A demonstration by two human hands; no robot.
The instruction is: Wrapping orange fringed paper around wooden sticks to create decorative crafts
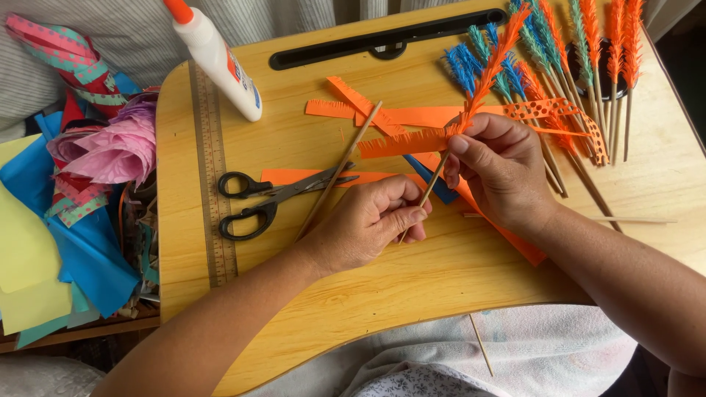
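- Nearest the camera, a white cloth covers the lap, with a loose thin stick lying on it just below the edge of the wooden lap tray.
- Left hand rests on the tray, fingers curled narrow, pinching the lower end of a wooden skewer between thumb and forefinger.
- Right hand closes around the skewer's upper part, thumb and fingers pressing a fringed orange paper strip against it; the wrapped orange fringe rises beyond the fingers.
- Just left of the left hand, a second bare skewer lies slanted across black-handled scissors and a sheet of orange paper.
- Beyond the hands, cut orange scraps lie flat; to the right, finished blue, teal and orange fringed sticks fan out.
- At the tray's far left, a white glue bottle with an orange cap lies tilted.
- Off the tray to the left sits a heap of coloured papers.
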